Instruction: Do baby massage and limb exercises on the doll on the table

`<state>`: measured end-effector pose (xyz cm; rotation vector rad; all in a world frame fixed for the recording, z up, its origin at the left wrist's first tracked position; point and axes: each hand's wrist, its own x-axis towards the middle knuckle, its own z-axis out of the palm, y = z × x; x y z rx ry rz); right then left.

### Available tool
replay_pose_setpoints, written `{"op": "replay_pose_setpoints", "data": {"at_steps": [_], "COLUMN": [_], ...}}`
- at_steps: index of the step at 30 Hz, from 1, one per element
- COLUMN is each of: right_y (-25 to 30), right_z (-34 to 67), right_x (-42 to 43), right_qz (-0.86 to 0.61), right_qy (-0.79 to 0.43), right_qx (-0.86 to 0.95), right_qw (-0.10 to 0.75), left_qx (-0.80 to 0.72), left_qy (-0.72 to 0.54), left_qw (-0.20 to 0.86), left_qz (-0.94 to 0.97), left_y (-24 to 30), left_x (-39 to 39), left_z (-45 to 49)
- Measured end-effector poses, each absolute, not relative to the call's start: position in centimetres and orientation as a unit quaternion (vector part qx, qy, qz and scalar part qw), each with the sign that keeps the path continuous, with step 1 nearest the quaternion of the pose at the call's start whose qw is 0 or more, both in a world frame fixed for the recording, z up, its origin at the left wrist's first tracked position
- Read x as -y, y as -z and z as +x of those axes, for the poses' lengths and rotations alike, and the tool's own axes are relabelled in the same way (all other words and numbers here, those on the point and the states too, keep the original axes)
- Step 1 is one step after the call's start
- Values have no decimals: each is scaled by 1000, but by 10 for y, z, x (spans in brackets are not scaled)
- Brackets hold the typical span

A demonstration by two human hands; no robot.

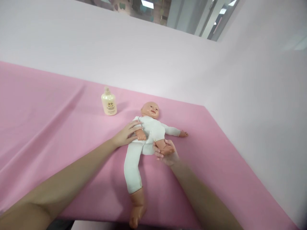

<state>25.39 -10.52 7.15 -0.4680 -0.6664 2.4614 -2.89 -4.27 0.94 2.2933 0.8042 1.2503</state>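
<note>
A baby doll (147, 126) with a bare plastic head and a white cloth body lies on its back on the pink-covered table, its head away from me. My left hand (127, 133) is at the doll's side, its fingers over the white sleeve and its thumb below; the doll's small hand (140, 135) pokes out between them. In my right hand (171, 156) is the doll's bent leg, gripped near the plastic foot (166, 149), with the knee folded up toward the belly. The doll's other leg (133, 169) stretches toward me, its foot at the table's front edge.
A cream-coloured pump bottle (109, 103) stands upright on the pink cloth (79, 127), left of the doll's head. White walls (120, 54) border the table at the back and right. Above the back wall is a window (155, 11).
</note>
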Motion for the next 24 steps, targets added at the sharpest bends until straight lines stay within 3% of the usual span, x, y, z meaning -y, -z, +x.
{"op": "replay_pose_setpoints", "data": {"at_steps": [5,10,17,21,24], "right_y": [-73,-59,-50,-67,-78], "right_z": [254,262,259,243,231], "right_x": [107,110,109,104,104], "right_qz": [-183,-122,30,59,63], "right_qy": [-905,-911,-926,-864,-827], "right_qx": [283,341,376,415,437], "right_qw": [258,198,-39,-280,-348], "left_qx": [-312,-372,-351,-347,-345], "left_qy": [-498,-688,-732,-721,-722], "left_qw": [293,440,580,600,600], "left_qz": [754,441,69,-5,-20], "left_y": [-15,-15,-20,-21,-21], "left_x": [47,40,21,17,17], "left_z": [-25,-23,-39,-43,-42]}}
